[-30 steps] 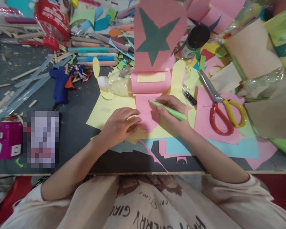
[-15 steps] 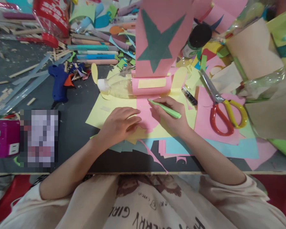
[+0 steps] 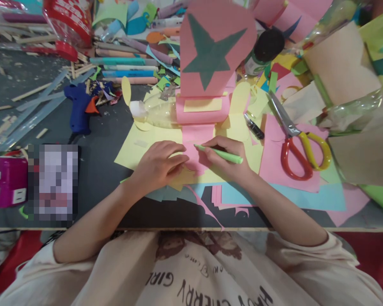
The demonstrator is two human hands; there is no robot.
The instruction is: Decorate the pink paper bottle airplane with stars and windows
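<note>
Between my hands lies a pink paper flap (image 3: pixel 196 138), joined to the pink wrap around a clear plastic bottle (image 3: pixel 161 112) with a white cap. My right hand (image 3: pixel 228 159) is closed on a light green marker (image 3: pixel 223 155), its tip on or just above the flap. My left hand (image 3: pixel 161 163) rests at the flap's left side, fingers stretched out and holding nothing. Behind the bottle stands a pink paper panel with a dark green star (image 3: pixel 210 51). Yellow paper (image 3: pixel 130 148) lies under the work.
Scissors (image 3: pixel 295 140) with red and yellow handles lie at right beside a black-capped pen (image 3: pixel 254 126). A blue glue gun (image 3: pixel 78 108), a phone (image 3: pixel 57 182) and a purple box (image 3: pixel 6 182) are at left. Markers (image 3: pixel 130 74), sticks and a red-labelled bottle (image 3: pixel 72 21) crowd the back.
My right hand has moved the marker slightly down and left along the pink flap, and the marker lies flatter. My left hand stays almost in place.
</note>
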